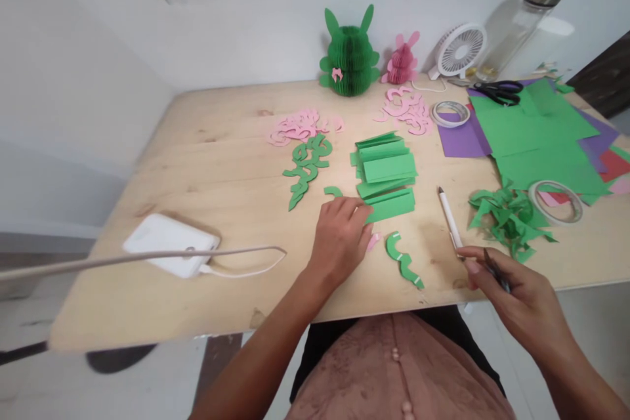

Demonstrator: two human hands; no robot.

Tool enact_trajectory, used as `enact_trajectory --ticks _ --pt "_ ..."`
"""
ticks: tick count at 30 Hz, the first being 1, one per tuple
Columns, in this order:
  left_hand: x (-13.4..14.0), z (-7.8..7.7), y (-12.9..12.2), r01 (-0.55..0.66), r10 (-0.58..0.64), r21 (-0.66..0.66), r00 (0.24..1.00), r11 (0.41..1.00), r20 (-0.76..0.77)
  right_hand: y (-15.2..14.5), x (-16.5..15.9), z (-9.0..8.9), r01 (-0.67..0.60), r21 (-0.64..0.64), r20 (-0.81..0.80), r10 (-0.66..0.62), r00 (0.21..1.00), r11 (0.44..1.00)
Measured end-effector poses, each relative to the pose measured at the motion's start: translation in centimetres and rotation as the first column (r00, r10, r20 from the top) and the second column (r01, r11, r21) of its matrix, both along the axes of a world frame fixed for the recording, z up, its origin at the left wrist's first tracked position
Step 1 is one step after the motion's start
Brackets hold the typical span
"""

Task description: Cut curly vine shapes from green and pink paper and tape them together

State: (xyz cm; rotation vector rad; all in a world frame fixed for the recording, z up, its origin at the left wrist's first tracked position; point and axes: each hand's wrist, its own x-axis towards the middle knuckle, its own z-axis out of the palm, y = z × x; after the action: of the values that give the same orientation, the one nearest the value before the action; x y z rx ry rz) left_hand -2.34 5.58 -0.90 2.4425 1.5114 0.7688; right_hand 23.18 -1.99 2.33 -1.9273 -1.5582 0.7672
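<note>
My left hand point(342, 233) is closed, its curled fingers by the near left corner of the accordion-folded green paper point(390, 169); what they pinch, if anything, is hidden. A small pink scrap point(374, 241) lies beside its thumb. To the right, a wavy green paper strip point(402, 259) with whitish marks across it rests on the table. My right hand point(516, 289) holds a slim dark tool point(496, 270) between its fingers. Its thumb and index fingertips meet at the near end of a white pen point(449, 215); whether they grip it, I cannot tell.
Curved green cut-outs point(308, 167) and pink cut-outs point(298, 126) lie left of the folded paper. Green scraps point(509, 220), tape rolls point(450, 114), black scissors point(499, 92) and coloured sheets point(536, 121) fill the right. A green paper figure point(350, 62), fan point(460, 51) and power bank point(170, 244) stand around.
</note>
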Motion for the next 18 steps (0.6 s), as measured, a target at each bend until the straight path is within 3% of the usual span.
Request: enact_trajectory --ticks 14,18 --pt "0.1 -0.3 -0.3 0.031 -0.032 0.042 0.999 0.999 0.027 -0.3 1.8 -0.8 0.126 -0.067 0.032 -0.124 0.992 0.990" --pt "0.0 -0.1 -0.3 0.016 -0.018 0.081 1.000 0.997 0.017 0.2 2.1 -0.9 0.187 -0.026 0.052 -0.185 0.981 0.982"
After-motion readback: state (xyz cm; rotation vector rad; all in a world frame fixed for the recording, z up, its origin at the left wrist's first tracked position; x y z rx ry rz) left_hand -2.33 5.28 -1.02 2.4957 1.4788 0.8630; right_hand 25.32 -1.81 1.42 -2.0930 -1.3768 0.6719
